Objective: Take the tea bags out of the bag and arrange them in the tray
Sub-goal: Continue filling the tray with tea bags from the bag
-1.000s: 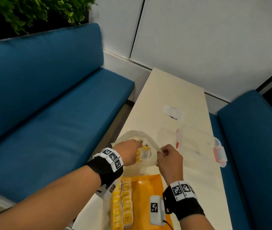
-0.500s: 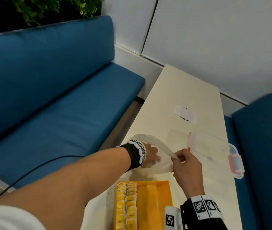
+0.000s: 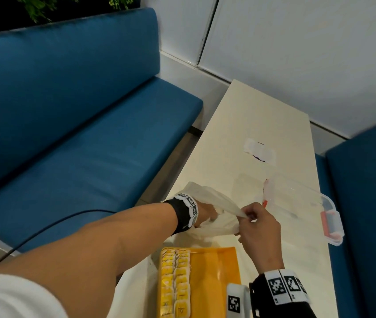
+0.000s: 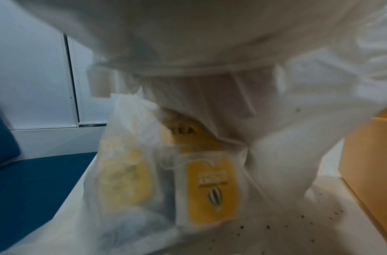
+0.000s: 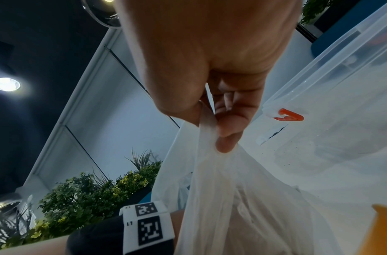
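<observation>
On the table (image 3: 246, 125), the right hand (image 3: 259, 228) pinches the white bag (image 3: 214, 226) open while the left hand (image 3: 206, 213) reaches inside, its grip hidden from the head view. Only the left wrist view shows 2 yellow tea bags (image 4: 212, 189) within; the orange tray (image 3: 214, 283) nearby holds 2 rows.

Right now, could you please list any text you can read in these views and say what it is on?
"TEA": on a yellow tea bag inside the plastic bag.
Print on the front tea bag label: too blurred to read.
Wristband markers: square codes, no words.
</observation>
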{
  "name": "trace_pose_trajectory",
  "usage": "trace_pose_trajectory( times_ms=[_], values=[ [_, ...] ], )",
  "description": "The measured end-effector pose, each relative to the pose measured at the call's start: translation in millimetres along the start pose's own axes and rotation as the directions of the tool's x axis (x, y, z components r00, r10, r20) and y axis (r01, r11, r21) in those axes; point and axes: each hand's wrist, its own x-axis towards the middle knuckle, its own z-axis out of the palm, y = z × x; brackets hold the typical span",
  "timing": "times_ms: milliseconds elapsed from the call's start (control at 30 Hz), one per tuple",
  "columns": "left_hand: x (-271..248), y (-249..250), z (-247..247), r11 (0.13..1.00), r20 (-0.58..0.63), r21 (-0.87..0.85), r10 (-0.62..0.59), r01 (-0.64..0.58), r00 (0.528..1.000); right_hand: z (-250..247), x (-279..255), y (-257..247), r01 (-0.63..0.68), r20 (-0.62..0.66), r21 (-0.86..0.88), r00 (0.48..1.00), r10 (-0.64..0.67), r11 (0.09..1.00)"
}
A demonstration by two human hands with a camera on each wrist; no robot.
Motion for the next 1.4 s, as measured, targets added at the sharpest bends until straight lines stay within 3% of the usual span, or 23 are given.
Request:
trace_pose_trajectory(
  times_ms=[233, 333, 433, 500, 533, 600, 633, 667, 733, 800, 867, 933, 1033, 1100, 1167, 1233, 1333, 1400],
  values=[
    [-20.0, 4.4, -16.5, 0.949, 0.047, -0.313, 0.06, -0.042, 0.997, -1.4, 1.0, -4.5, -0.004, 0.005, 0.024, 1.0, 0.004, 1.0],
    [-25.4, 2.7, -22.2, 0.966, 0.065, -0.24, 0.11, -0.091, 0.992, -3.4, 1.0, -5.4, -0.012, 0.012, 0.033, 1.0, 0.012, 0.999],
    [-38.2, 7.0, -25.0, 0.92, 0.066, -0.381, 0.125, -0.091, 0.99, -7.1, 1.8, -5.1, -0.04, 0.01, 0.053, 0.999, 0.04, 0.998],
    [-49.6, 14.7, -26.8, 0.919, 0.113, -0.384, 0.142, -0.088, 0.983, -10.7, 2.4, -3.5, -0.056, 0.001, 0.062, 0.998, 0.056, 0.997],
    [-53.2, 18.0, -26.9, 0.943, 0.143, -0.317, 0.159, -0.107, 0.977, -12.8, 2.9, -2.5, -0.064, -0.005, 0.064, 0.998, 0.065, 0.996],
    [-66.8, 26.7, -28.8, 0.961, 0.12, 0.071, 0.258, -0.268, 0.959, -17.1, 3.7, -0.5, -0.083, -0.017, 0.07, 0.996, 0.084, 0.994],
    [-70.6, 27.6, -28.9, 0.897, 0.049, 0.28, 0.343, -0.343, 0.938, -19.4, 4.5, 0.4, -0.094, -0.021, 0.077, 0.995, 0.096, 0.993],
    [-75.7, 27.5, -29.1, 0.797, 0.007, 0.428, 0.468, -0.426, 0.884, -21.5, 5.3, 1.2, -0.104, -0.023, 0.088, 0.994, 0.107, 0.991],
    [-87.6, 24.6, -30.6, 0.707, -0.023, 0.48, 0.602, -0.519, 0.798, -25.1, 6.5, 2.6, -0.118, -0.03, 0.111, 0.992, 0.122, 0.987],
    [-101.8, 19.7, -33.5, 0.727, -0.154, 0.334, 0.67, -0.6, 0.726, -27.5, 5.6, 3.9, -0.118, -0.032, 0.122, 0.992, 0.123, 0.985],
    [-114.8, 11.4, -32.7, 0.756, -0.346, 0.081, 0.633, -0.65, 0.692, -29.0, 2.5, 4.9, -0.114, -0.024, 0.12, 0.993, 0.118, 0.986],
    [-129.6, 0.9, -29.7, 0.716, -0.441, -0.27, 0.503, -0.644, 0.743, -30.9, -1.5, 6.6, -0.102, -0.009, 0.097, 0.995, 0.103, 0.99],
    [-151.8, -14.7, -18.8, 0.419, -0.319, -0.799, 0.312, -0.431, 0.895, -34.4, -9.7, 7.6, -0.101, 0.045, 0.073, 0.994, 0.097, 0.992],
    [-163.2, -24.3, -11.6, 0.298, -0.267, -0.889, 0.278, -0.347, 0.923, -35.1, -15.9, 7.6, -0.077, 0.057, 0.039, 0.996, 0.074, 0.996],
    [-173.1, -31.0, -5.0, 0.254, -0.245, -0.914, 0.275, -0.316, 0.93, -37.0, -24.7, 4.3, 0.012, 0.013, -0.06, 1.0, -0.012, 0.998],
    [-182.3, -35.4, 0.1, 0.208, -0.236, -0.931, 0.28, -0.299, 0.93, -39.7, -39.7, -8.1, 0.151, -0.016, -0.033, 0.988, -0.152, 0.988],
    [-195.1, -39.5, 6.5, 0.154, -0.218, -0.951, 0.279, -0.268, 0.935, -36.7, -62.4, -21.7, 0.309, 0.137, 0.065, 0.939, -0.315, 0.949],
    [-200.8, -43.2, 11.6, 0.097, -0.195, -0.968, 0.287, -0.231, 0.938, -29.0, -73.6, -24.6, 0.311, 0.297, 0.119, 0.895, -0.332, 0.943]
  ],
)
